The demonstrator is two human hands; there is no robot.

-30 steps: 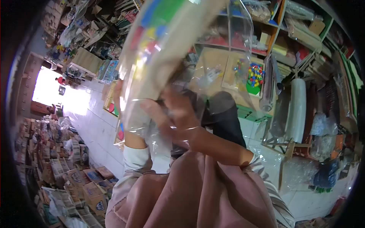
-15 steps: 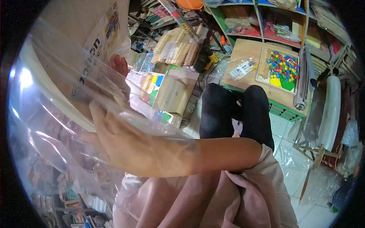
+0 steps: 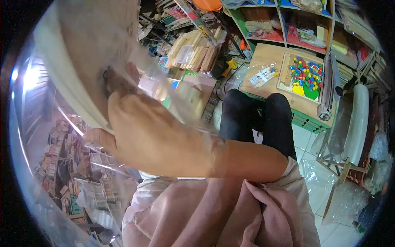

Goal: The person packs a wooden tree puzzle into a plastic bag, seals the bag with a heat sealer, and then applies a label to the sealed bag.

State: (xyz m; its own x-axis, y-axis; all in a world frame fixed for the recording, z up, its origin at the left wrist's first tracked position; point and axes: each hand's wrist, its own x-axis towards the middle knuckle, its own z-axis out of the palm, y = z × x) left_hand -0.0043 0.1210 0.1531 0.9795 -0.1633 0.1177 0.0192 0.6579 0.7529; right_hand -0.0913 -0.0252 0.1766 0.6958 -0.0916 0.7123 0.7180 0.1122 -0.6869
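A large pale wooden board [image 3: 68, 78] with a thick edge tilts up at the upper left, very close to the camera. Clear plastic wrap [image 3: 164, 88] hangs around it and trails over my right wrist. My right hand [image 3: 144, 131] reaches across my body and is closed over the board's lower edge, thumb on the outer side and fingers on the broad face. Just beyond it, part of my left hand [image 3: 132, 74] shows blurred behind the plastic; most of its fingers are hidden.
A wooden-topped green crate [image 3: 263, 57] carries a tray of coloured beads [image 3: 306, 74], a labelled packet [image 3: 263, 76] and a long bar-shaped tool [image 3: 327, 92]. Beyond are stacked wooden pieces [image 3: 191, 49], a yellow-black drill [image 3: 228, 66] and shelves [image 3: 284, 24]. A plastic roll [image 3: 357, 123] stands right.
My right hand has moved up along the board, and its wrist shows more clearly. The plastic has shifted, and the board's printed lettering is now blurred or covered.
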